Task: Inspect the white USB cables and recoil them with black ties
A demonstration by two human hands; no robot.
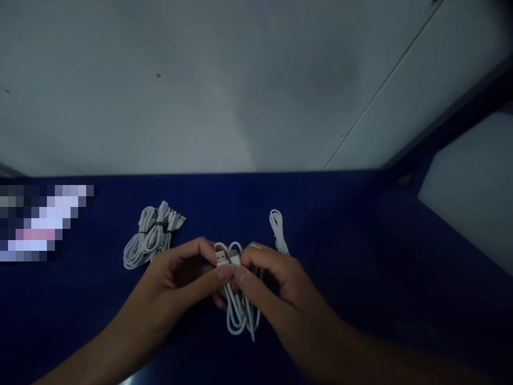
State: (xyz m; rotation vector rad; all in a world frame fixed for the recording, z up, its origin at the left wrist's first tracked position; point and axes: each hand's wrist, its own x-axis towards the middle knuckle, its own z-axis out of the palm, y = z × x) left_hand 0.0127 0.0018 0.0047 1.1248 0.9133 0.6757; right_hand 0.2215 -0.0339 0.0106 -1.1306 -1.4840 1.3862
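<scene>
Between my two hands is a coiled white USB cable (236,318), held up over the blue table. Its USB plug and a second connector stand side by side at the top, with loops hanging below. My left hand (188,275) pinches the left side by the USB plug, thumb in front. From the other side my right hand (272,278) grips the coil near the second connector, its thumb touching or almost touching the left one. The fingers behind the cable are partly hidden. Whether this is one cable or two bundled together I cannot tell.
A pile of white cables bound with black ties (154,232) lies left of my hands on the blue table (224,203). One more coiled white cable (277,227) rests behind my right hand. A pale wall (200,107) rises along the back, and a blurred-out patch (44,224) covers the far left.
</scene>
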